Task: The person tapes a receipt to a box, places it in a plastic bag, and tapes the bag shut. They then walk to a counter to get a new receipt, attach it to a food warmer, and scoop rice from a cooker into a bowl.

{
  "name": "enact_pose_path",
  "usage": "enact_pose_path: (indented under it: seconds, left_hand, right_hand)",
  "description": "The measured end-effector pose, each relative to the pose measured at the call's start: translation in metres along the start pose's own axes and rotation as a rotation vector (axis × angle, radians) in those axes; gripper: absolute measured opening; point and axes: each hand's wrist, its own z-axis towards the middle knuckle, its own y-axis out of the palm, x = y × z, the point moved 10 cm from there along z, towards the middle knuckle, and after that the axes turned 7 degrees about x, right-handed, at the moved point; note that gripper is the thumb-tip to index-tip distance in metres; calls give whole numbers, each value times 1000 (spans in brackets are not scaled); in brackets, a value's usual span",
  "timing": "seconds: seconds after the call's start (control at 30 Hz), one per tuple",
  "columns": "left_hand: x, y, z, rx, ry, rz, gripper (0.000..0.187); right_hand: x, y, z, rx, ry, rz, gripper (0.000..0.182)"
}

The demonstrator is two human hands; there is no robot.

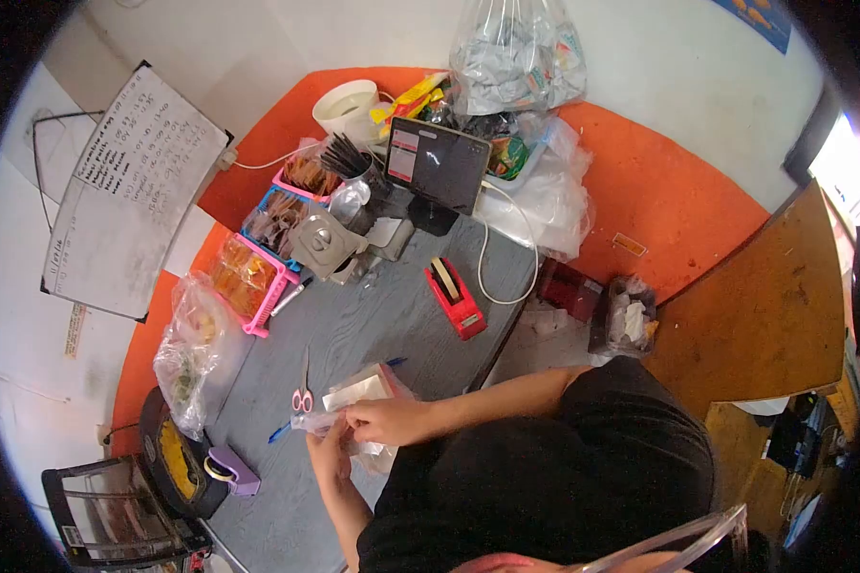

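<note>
My right hand (pixel 389 421) reaches in from the right with its fingers closed on a clear plastic bag (pixel 317 421). Just below it, my left hand (pixel 329 456) pinches the same plastic, and the two hands nearly touch. A pale, flat packet (pixel 361 390) lies under and beside my right hand, with more clear plastic around it. White-and-pink-handled scissors (pixel 302 398) rest on the grey table (pixel 354 329) by the bag, blades pointing away. Close to my left hand is a blue pen (pixel 279 433). The fingertips are partly hidden.
A red tape dispenser (pixel 456 298), a tablet (pixel 437 164) on a stand and a metal container (pixel 327 244) stand farther back. Pink and blue baskets (pixel 248 277) line the left side. Near the left edge are a plastic bag (pixel 196 353) and purple tape dispenser (pixel 233 471).
</note>
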Motion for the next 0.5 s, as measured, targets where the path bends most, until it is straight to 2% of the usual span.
enact_pose_path:
  seconds: [0.03, 0.1, 0.13, 0.2, 0.23, 0.3, 0.4, 0.5]
  left_hand:
    - [1, 2, -2, -7, -18, -25, 20]
    - [-1, 1, -1, -14, -35, -48, 20]
    - [-6, -3, 1, -13, -25, -43, 18]
    - [-10, -5, -1, -10, -22, -37, 16]
    - [-7, -2, -3, -28, 20, -27, 16]
    - [-4, 2, -7, -50, 60, -17, 15]
    - [0, 5, -10, -67, 108, -36, 13]
    - [4, 1, -10, -19, 143, -11, 12]
  right_hand:
    - [6, 0, 1, 1, 0, 4, 17]
    - [-42, -18, -16, 191, -646, -162, 22]
    - [-44, -19, -16, 191, -644, -161, 22]
    - [16, -18, 4, 83, 120, 560, 26]
    - [15, -20, 4, 85, 125, 561, 26]
    - [29, -15, 3, 73, 312, 707, 23]
    - [33, -8, 8, -23, 366, 663, 24]
    - [33, -6, 9, -29, 348, 647, 24]
